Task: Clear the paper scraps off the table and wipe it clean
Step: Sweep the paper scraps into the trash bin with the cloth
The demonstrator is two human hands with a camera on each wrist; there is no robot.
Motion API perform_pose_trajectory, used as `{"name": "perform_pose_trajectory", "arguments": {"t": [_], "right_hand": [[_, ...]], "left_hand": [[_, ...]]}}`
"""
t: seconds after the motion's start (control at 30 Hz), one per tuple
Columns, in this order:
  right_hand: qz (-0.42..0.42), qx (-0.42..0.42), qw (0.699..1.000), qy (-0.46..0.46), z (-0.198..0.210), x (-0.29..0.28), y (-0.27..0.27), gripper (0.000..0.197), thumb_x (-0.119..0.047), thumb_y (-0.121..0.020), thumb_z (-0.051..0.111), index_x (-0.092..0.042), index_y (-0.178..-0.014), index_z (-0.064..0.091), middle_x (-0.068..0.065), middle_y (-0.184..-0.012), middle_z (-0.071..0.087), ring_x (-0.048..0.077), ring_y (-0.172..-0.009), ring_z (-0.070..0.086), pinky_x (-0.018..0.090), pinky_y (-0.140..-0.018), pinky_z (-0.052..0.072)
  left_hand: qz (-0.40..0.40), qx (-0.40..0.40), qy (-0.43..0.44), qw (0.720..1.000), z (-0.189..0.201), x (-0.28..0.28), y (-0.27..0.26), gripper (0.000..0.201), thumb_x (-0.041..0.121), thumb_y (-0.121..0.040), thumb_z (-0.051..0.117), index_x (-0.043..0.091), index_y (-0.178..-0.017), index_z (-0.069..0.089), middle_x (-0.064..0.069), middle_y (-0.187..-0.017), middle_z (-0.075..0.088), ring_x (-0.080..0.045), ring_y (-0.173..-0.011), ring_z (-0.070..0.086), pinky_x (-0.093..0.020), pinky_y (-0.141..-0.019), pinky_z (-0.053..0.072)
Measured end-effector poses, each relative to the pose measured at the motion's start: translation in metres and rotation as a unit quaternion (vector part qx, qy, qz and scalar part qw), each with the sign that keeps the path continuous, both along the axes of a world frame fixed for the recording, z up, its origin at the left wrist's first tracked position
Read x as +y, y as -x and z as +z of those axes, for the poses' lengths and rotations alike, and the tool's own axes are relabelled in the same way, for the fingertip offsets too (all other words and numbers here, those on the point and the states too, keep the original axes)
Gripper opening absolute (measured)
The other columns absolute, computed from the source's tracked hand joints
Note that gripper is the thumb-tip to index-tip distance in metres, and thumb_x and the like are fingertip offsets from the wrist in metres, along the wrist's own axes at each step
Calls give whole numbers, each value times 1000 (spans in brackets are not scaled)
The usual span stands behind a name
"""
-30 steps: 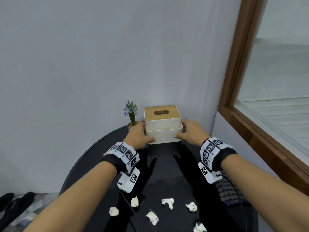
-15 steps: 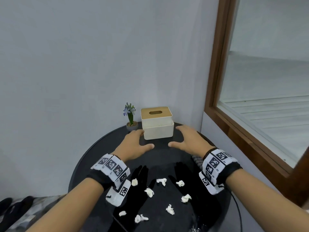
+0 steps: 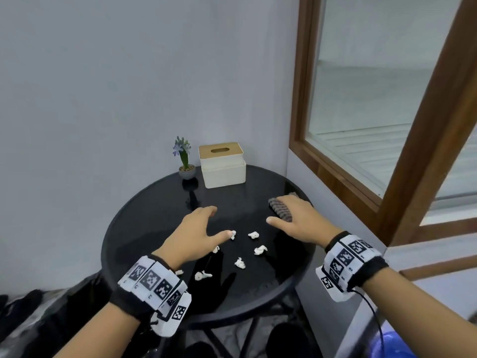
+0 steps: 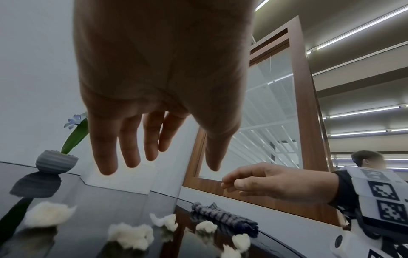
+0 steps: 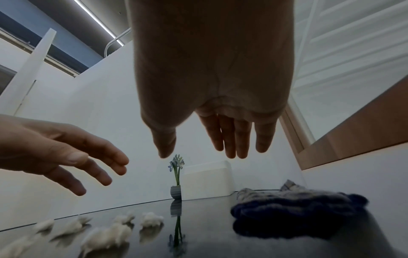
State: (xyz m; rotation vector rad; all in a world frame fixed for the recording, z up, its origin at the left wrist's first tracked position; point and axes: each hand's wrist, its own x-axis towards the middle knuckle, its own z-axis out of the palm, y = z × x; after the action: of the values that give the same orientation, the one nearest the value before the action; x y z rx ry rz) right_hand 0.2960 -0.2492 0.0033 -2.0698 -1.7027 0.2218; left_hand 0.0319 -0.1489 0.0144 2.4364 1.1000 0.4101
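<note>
Hands have left the tissue box (image 3: 222, 164), now standing at the back of the round black bench (image 3: 144, 215). The left hand (image 3: 196, 233) and right hand (image 3: 302, 223) hover empty, fingers spread, above paper scraps (image 3: 259, 250) scattered nearer than the box; a rolled cloth (image 3: 280, 209) waits to its right. Gathering can begin.

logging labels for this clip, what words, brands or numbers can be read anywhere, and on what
No text can be read.
Left wristband: square black-and-white coded markers; tiny marks under them, too small to read.
Right wristband: the same markers, small print too blurred to read.
Tissue box: no label showing.
Flower pot: no label showing.
</note>
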Motion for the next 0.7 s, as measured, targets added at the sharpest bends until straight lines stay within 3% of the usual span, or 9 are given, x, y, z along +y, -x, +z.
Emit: {"name": "perform_pose_trajectory", "arguments": {"t": [0.1,0.3,0.53,0.7], "right_hand": [[1,-10,1000,9,-12,-5,-6,79,-69,-82,47,-20,-143,38,4,-145,47,22,-132,43,42,-110,37],[-30,-35,999,10,-28,1,-6,69,-58,-88,49,-14,-141,41,9,-145,46,26,-133,43,40,-111,35],[-84,-42,995,-23,-35,21,-9,51,-45,-94,46,-5,-125,53,16,-131,54,32,-121,50,43,-102,42],[-97,-103,989,40,-53,34,-21,64,-50,-95,36,-7,-142,38,14,-152,37,29,-143,28,45,-116,24]], "left_hand": [[7,-2,-2,1000,-10,-16,11,82,61,-82,61,20,-148,34,4,-148,43,-15,-132,43,-32,-104,41],[31,-22,-11,999,-33,-42,40,82,66,-80,59,22,-145,38,7,-146,44,-11,-132,44,-28,-102,39],[45,-24,-30,998,-46,-60,50,75,62,-83,59,20,-143,41,6,-144,44,-15,-134,40,-24,-102,32],[52,-61,-46,996,-57,-70,49,71,58,-84,61,21,-142,43,9,-143,44,-11,-133,38,-19,-103,28]]}}
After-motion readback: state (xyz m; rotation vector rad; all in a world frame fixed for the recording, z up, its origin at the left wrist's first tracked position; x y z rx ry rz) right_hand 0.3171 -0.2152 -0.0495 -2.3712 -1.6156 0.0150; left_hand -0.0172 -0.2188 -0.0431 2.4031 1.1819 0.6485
